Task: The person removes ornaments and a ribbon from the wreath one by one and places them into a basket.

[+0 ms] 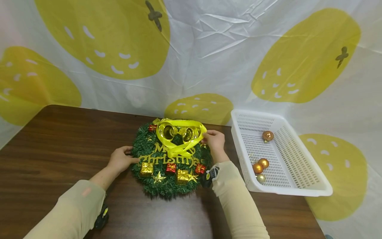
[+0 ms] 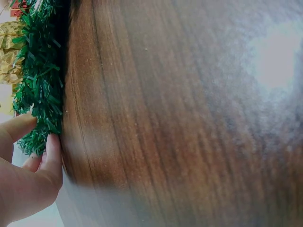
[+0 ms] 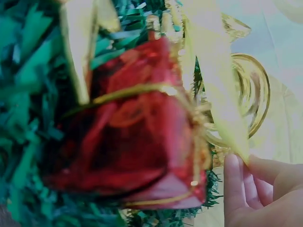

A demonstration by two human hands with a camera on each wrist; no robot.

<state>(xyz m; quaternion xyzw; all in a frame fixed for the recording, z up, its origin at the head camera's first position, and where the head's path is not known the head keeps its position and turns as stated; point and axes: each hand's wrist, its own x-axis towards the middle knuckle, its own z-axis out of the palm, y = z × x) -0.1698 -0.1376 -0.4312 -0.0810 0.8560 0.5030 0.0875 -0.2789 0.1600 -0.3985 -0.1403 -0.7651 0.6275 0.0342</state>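
A green Christmas wreath point(image 1: 167, 191) lies flat on the table, with gold "Christmas" lettering point(image 1: 168, 160), gold bells point(image 1: 168, 132) and small gift boxes on it. My left hand point(image 1: 120, 161) grips the wreath's left edge, the thumb over the tinsel and the fingers against its side in the left wrist view. At the upper right, my right hand point(image 1: 215, 141) pinches a yellow ribbon point(image 1: 195, 123) that loops around the bells and hangs over the lettering. Close up in the right wrist view is a red gift box point(image 3: 137, 137), with the ribbon beyond it.
To the right stands a white perforated basket point(image 1: 301, 191) holding several small baubles, among them a copper one point(image 1: 268, 135). The brown wooden table point(image 1: 59, 156) extends left of the wreath. A white curtain point(image 1: 209, 66) with yellow fruit prints hangs behind.
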